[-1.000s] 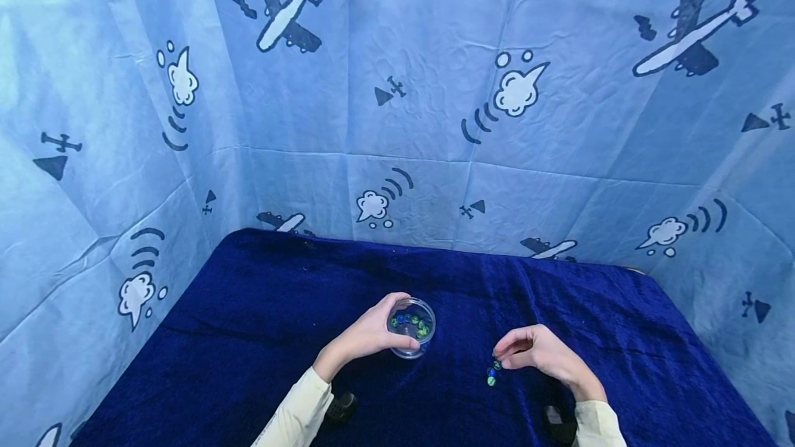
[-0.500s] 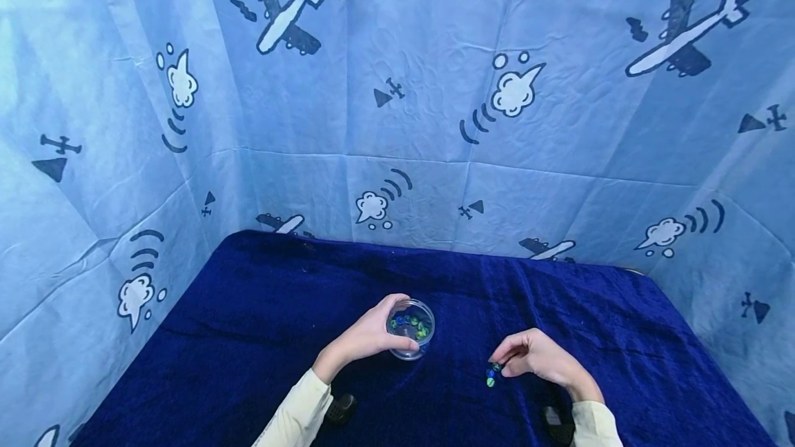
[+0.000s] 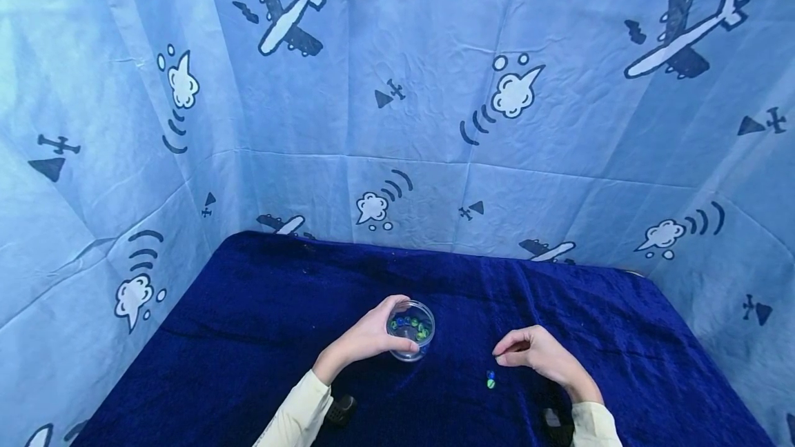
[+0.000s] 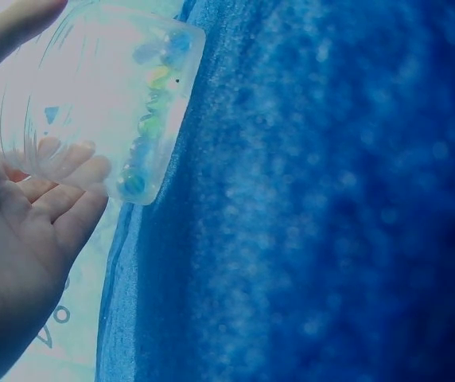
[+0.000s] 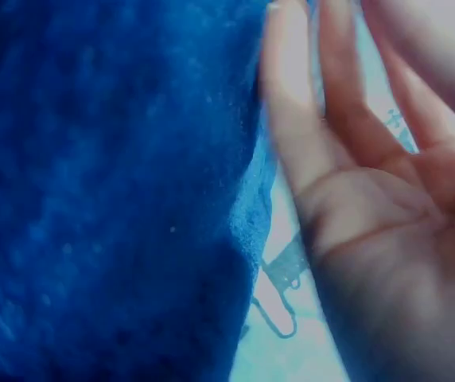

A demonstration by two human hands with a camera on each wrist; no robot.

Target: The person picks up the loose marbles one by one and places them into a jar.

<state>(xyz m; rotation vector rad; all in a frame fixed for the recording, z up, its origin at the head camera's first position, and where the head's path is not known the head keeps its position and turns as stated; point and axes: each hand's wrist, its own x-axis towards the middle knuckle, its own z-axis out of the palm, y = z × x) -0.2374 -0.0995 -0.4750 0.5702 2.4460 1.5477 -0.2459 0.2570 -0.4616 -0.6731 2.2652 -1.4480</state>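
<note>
My left hand [image 3: 373, 330] grips a clear plastic jar [image 3: 413, 354] round its side, thumb at the near side. Several green and blue glass marbles [image 4: 149, 125] lie along its bottom in the left wrist view. To the right, my right hand [image 3: 542, 354] holds thumb and fingertips pinched together just above the cloth; a marble between them is almost wholly hidden. Just below those fingertips, a blue marble [image 3: 491, 374] and a green marble [image 3: 491, 384] sit touching on the cloth. In the right wrist view the fingertips run out of the frame.
Dark blue velvet cloth [image 3: 298, 295] covers the table. Two black objects lie on it, one by the left sleeve [image 3: 341, 408] and another near the right sleeve [image 3: 595, 423]. Light blue curtains [image 3: 428, 123] printed with planes hang behind and at the sides.
My right hand has pinched the topmost of three marbles and lifted slightly, leaving two in the row on the cloth. My left hand and the jar have stayed nearly still.
</note>
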